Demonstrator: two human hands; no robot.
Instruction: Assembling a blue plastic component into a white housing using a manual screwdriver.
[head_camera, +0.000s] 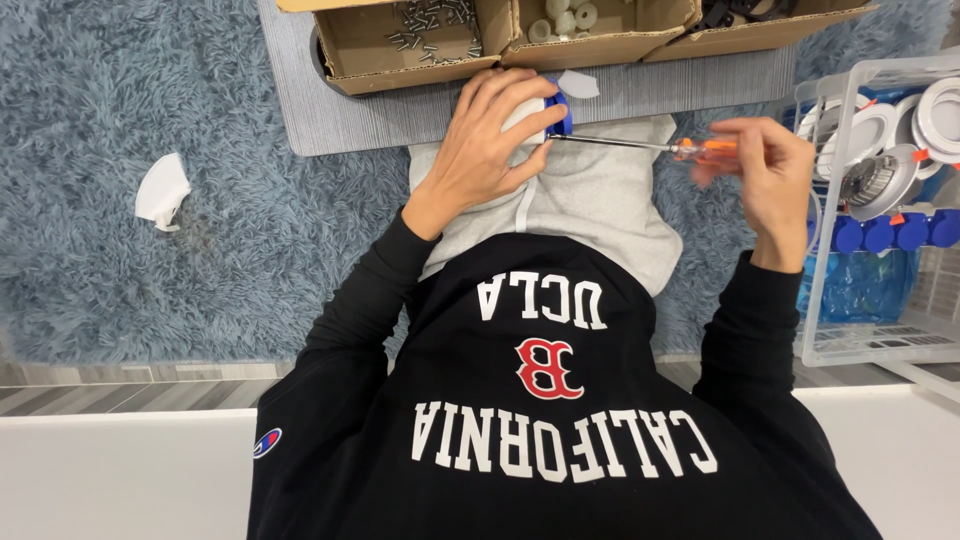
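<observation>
Nearest the lens I am seeing a black sweatshirt (560, 420) with grey trousers (590, 215) beyond it. Over the lap, the left hand (490, 135) is cupping a small white and blue fitting (553, 112), fingers curled round it and pressing it down. The right hand (765, 175) is pinching the orange-handled screwdriver (640, 146), whose thin shaft is reaching left to the fitting's blue edge. I am judging the fitting light, rigid and smooth plastic, likely to twist, so it wants gripping round its body. Further off, cardboard boxes (560, 35) are holding screws and small parts; a clear bin (880, 200) of round fixtures is standing at right, on fluffy blue carpet (120, 110).
</observation>
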